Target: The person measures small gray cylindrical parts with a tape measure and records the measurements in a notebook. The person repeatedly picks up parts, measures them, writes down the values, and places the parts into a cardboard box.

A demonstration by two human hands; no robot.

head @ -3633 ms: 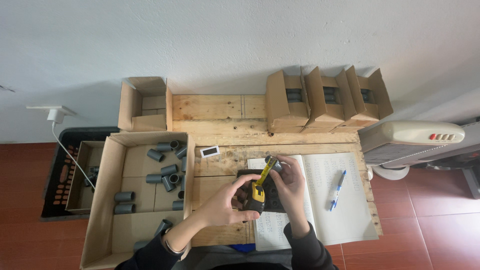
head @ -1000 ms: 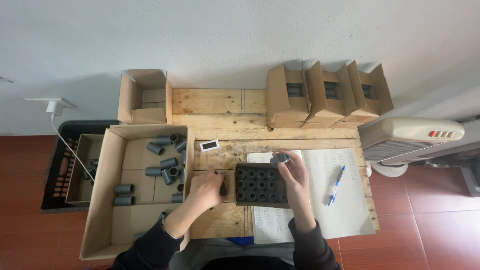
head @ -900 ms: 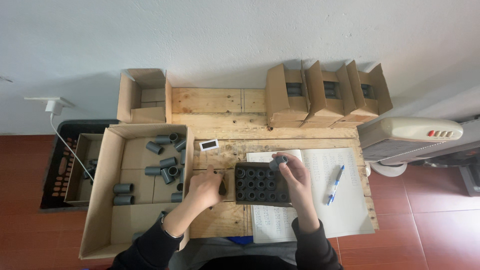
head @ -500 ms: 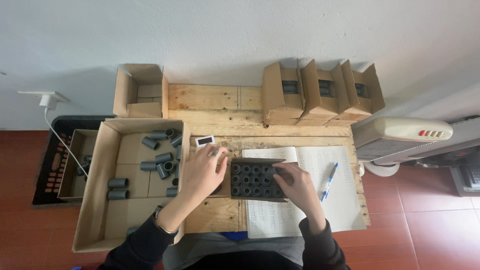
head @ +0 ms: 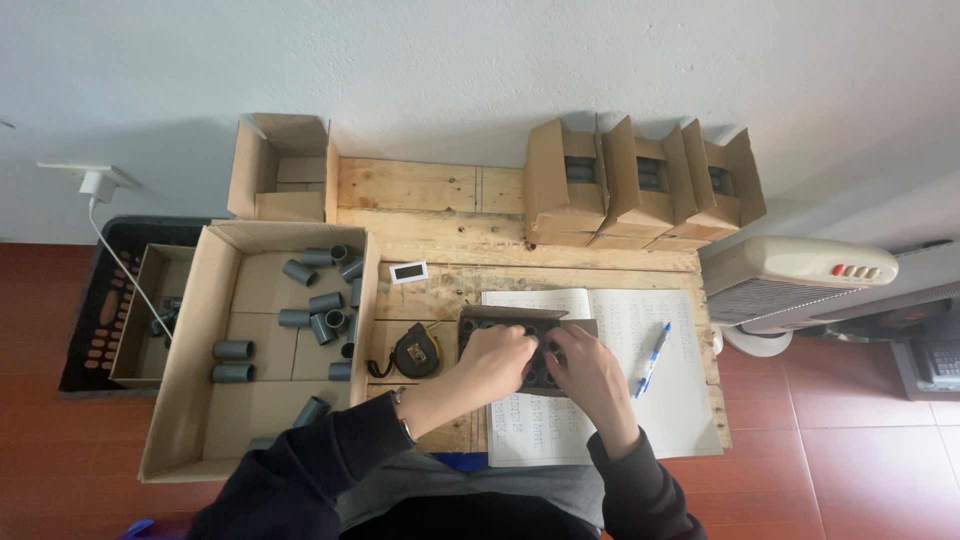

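Both hands are down on the dark tray [head: 478,322] of round sockets, which sits on the wooden table [head: 430,185] across the left page of an open notebook [head: 650,400]. The left hand [head: 495,358] reaches in from the near left, wrist bent, fingers curled over the tray's middle — whether it pinches anything I cannot tell. The right hand [head: 590,365] comes in from the near side, knuckles up, fingertips pressed into the tray's right part; its grip is hidden too. A tape measure [head: 415,352] lies just left of the tray. Farther left, a cardboard box [head: 185,350] holds loose grey pipe pieces [head: 325,312]. A blue pen [head: 652,357] rests on the right page.
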